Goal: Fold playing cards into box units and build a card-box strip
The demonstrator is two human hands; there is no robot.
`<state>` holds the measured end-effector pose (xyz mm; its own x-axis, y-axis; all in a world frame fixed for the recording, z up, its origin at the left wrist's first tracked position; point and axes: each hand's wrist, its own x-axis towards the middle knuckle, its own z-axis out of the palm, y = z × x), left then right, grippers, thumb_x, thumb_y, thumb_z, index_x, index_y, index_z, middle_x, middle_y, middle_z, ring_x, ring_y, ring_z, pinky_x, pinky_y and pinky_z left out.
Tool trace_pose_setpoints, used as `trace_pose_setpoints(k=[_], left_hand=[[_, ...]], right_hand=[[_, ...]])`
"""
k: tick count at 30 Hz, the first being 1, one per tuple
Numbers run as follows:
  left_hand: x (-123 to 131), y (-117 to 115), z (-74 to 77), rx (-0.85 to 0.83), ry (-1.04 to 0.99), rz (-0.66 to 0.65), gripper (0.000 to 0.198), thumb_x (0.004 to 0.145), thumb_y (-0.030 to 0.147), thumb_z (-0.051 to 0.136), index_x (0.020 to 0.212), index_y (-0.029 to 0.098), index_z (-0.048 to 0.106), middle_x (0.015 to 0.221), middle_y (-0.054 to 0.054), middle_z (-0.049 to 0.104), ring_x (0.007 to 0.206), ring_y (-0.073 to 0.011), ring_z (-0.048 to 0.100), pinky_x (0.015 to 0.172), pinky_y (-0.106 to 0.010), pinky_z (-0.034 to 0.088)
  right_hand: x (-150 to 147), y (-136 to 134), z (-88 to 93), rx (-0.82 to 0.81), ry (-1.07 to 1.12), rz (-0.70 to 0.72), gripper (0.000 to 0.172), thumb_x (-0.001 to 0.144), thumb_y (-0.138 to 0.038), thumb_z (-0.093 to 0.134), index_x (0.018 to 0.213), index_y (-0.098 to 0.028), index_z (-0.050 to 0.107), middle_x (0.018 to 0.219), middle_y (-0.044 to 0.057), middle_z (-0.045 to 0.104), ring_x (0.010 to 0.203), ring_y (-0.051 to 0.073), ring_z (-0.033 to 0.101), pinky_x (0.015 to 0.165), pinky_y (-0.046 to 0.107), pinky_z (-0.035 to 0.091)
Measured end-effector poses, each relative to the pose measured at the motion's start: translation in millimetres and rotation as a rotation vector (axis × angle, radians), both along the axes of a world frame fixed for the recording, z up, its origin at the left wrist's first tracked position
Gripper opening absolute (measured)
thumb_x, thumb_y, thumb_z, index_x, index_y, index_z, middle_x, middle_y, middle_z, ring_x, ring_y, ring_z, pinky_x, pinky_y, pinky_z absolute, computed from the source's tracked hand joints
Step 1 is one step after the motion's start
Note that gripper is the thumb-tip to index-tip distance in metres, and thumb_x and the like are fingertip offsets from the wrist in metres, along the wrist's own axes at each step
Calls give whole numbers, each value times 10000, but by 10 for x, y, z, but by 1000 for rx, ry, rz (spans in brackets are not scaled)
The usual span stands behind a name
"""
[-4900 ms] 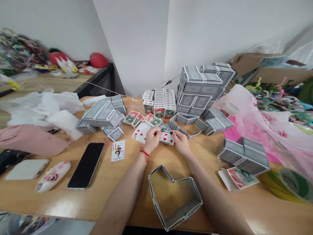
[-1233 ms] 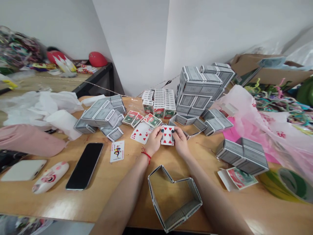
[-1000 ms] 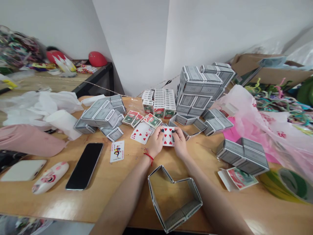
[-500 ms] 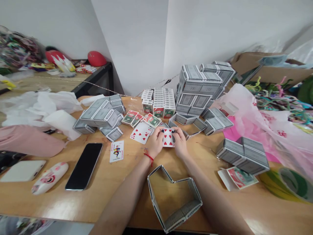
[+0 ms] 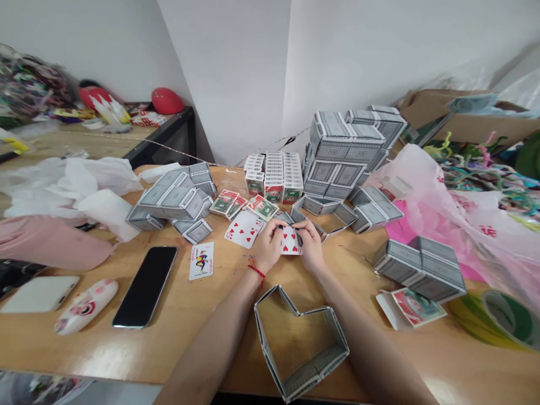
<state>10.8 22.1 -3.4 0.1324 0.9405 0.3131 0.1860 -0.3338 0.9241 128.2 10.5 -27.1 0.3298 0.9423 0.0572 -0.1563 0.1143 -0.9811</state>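
table (image 5: 105,354) | left hand (image 5: 269,247) + right hand (image 5: 311,246) pinching one hearts card (image 5: 290,245) | one joker (image 5: 201,261) | one phone (image 5: 145,287)

– Any glare?
– Soft light; a pale sheen on the table (image 5: 97,354) well left of the held card (image 5: 291,246).
– And sharpness?
– It reads clearly; far right of it, the tape roll (image 5: 476,322) looks stretched and blurred.

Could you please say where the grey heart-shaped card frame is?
In the head view, the frame sits low, right of centre, between left forearm and right forearm.
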Motion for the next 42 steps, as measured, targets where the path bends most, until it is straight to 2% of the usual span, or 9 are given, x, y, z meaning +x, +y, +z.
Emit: trace_pose_setpoints(k=[13, 18, 22, 25, 27, 34, 37, 40, 42], left_hand=[[7, -21, 20, 34, 47, 1, 186, 802, 116, 379, 800, 195, 548, 829, 6, 593, 791, -113, 537, 739, -225, 419], [9, -20, 21, 21, 62, 2, 192, 808, 124, 376, 808, 196, 554, 801, 9, 588, 753, -108, 535, 710, -220, 419], [-4, 5, 13, 50, 67, -1, 191, 804, 126, 386, 803, 198, 564, 799, 4, 596, 769, -116, 545, 718, -230, 428], [-17, 10, 8, 65, 86, 0, 188, 811, 142, 393, 817, 201, 571, 814, -4, 605, 759, -119, 551, 709, -238, 438], [-24, 4, 9, 76, 100, 6, 188, 815, 147, 393, 834, 202, 572, 806, -6, 605, 737, -118, 550, 692, -239, 441], [-36, 8, 15, 210, 112, 4, 183, 819, 141, 399, 845, 199, 571, 846, -25, 582, 843, -138, 541, 781, -276, 434], [-45, 12, 4, 174, 70, 19, 183, 816, 163, 428, 934, 199, 563, 914, -40, 573, 869, -144, 536, 772, -279, 439], [-57, 7, 1, 98, 13, -16, 272, 802, 163, 459, 1064, 205, 521, 1013, -53, 566, 902, -148, 537, 780, -281, 440], [-56, 7, 5, 72, 5, -47, 270, 795, 168, 478, 1059, 202, 526, 1021, -52, 560, 918, -151, 531, 795, -284, 433]], right_hand=[[15, 4, -11, -18, 87, 20, 75, 636, -228, 501, 676, -225, 563, 631, -45, 514, 573, 120, 420, 543, 249, 325], [28, -27, 43, 22, 70, 38, 101, 649, -232, 477, 692, -216, 566, 643, -28, 503, 584, 124, 420, 544, 248, 326], [4, -45, 91, 18, 33, 71, 111, 709, -315, 493, 718, -216, 543, 660, -29, 492, 566, 116, 409, 528, 242, 335], [-21, -32, 94, -32, -3, 18, 206, 729, -418, 517, 704, -214, 505, 640, -32, 470, 532, 103, 379, 490, 225, 323], [-25, -21, 88, -60, -9, 65, 249, 732, -453, 521, 780, -209, 537, 662, -23, 483, 542, 100, 393, 484, 218, 331], [8, -10, 73, -67, 2, 129, 268, 709, -465, 562, 714, -200, 518, 546, -60, 396, 460, 79, 325, 428, 209, 270], [2, -12, 70, -42, 31, 119, 258, 710, -457, 569, 735, -203, 530, 564, -57, 427, 468, 82, 350, 439, 213, 285], [-10, -13, 70, -31, 38, 103, 257, 720, -458, 563, 757, -205, 540, 575, -53, 453, 471, 88, 373, 455, 221, 309], [-13, -13, 73, -31, 14, 84, 263, 721, -463, 561, 757, -204, 544, 570, -52, 455, 471, 91, 376, 461, 227, 317]])
